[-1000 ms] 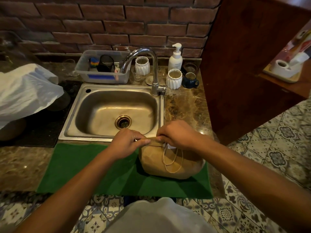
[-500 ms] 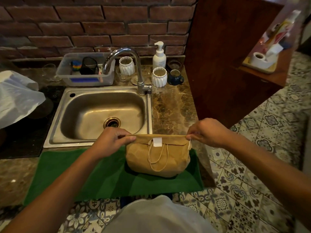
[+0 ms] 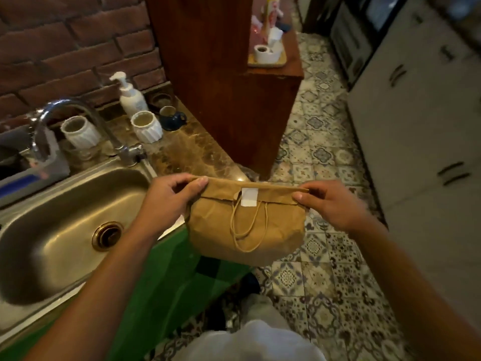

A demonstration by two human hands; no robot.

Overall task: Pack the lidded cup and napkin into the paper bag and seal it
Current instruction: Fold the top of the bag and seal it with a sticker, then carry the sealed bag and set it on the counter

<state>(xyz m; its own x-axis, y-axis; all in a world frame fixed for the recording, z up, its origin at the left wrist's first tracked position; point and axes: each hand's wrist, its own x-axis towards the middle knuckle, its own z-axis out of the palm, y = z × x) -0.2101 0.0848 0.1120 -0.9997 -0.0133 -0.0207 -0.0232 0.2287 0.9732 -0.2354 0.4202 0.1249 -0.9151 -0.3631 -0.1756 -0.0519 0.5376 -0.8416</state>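
Paper bag (image 3: 246, 225): held in air past table (image 3: 182, 155) edge, over floor; top folded, white sticker (image 3: 249, 197) across flap; looks sealed. Left hand (image 3: 166, 201), right hand (image 3: 330, 204): each pinching fold end. Cup, napkin not visible, presumably inside. Left: nil, maybe set down.

A stainless steel sink (image 3: 52, 230) with a curved chrome tap (image 3: 65, 121) lies left of the left grip; beyond it a white pump bottle (image 3: 130, 96), two white ribbed cups (image 3: 145, 126), a dark blue mug (image 3: 173, 117); green mat (image 3: 166, 277) below; patterned floor tiles (image 3: 325, 269) under the right grip.
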